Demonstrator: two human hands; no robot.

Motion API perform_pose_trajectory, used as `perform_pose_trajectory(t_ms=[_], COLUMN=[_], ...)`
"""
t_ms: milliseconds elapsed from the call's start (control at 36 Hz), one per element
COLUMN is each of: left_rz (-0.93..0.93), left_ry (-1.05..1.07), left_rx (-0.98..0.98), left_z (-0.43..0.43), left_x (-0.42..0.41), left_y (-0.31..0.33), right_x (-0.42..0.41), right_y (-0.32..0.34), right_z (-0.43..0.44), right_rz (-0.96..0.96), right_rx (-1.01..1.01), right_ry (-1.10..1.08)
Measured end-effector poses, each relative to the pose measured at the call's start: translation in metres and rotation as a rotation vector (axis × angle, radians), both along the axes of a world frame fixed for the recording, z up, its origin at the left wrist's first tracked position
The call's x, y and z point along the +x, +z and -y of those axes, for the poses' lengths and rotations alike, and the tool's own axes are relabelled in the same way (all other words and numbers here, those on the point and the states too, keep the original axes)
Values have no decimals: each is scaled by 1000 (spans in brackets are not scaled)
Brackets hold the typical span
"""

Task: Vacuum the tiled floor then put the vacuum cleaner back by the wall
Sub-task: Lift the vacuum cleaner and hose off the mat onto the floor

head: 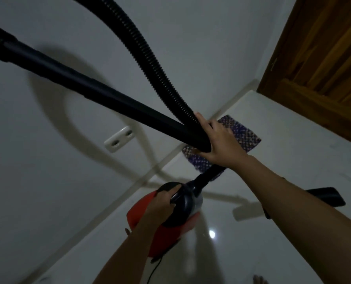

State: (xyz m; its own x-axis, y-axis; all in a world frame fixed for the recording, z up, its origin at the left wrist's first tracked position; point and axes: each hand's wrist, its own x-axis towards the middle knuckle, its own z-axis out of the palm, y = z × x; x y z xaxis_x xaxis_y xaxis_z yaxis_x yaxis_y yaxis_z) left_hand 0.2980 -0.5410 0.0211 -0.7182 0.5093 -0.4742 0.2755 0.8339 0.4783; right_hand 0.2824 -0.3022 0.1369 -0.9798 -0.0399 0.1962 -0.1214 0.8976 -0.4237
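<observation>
Trouble from here lies mostly in the long black rigid wand (100, 95), which sticks up and leftward past the white wall (47, 160) while you carry the red and black canister vacuum cleaner (170, 214) just above the glossy white tiled floor (252, 253), close to the skirting. Your left hand (162, 203) has its fingers curled round the black top handle; your right hand (219, 140) wraps its fingers round the wand's lower end where the black ribbed hose (150, 58) meets it. If you swing round, that wand could, I judge, strike the wall or the white double socket (119, 139). The thin black cord (154, 269) trails by your feet and might snag. A purple woven mat (242, 136) lies in the corner beside the brown wooden door (324, 68); set down on it, the canister may sit unevenly
</observation>
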Motion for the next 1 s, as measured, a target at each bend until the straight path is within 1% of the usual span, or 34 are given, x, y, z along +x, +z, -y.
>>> perform_pose_trajectory(t_ms=[83,222,333,472,583,694,889,1000], left_rz=[-59,-67,-62,-125,-76,-120,-173,-245], left_ry=[-44,-38,-25,-12,51,69,100,96], left_rx=[-44,-98,-157,-224,-168,-139,-113,-117], left_z=[38,88,122,145,147,142,117,100], left_x=[13,31,41,52,54,55,44,37], left_y=[-33,-85,-134,-194,-237,-268,-304,-318], right_x=[12,34,44,43,35,27,15,12], right_y=[-35,-99,-154,-224,-271,-306,-342,-355], right_z=[38,83,104,120,127,130,123,114], right_rz=[19,64,68,38,8,-31,-140,-202], right_rx=[11,10,-12,-31,-37,-55,3,17], right_ry=[8,26,59,97,122,170,221,230])
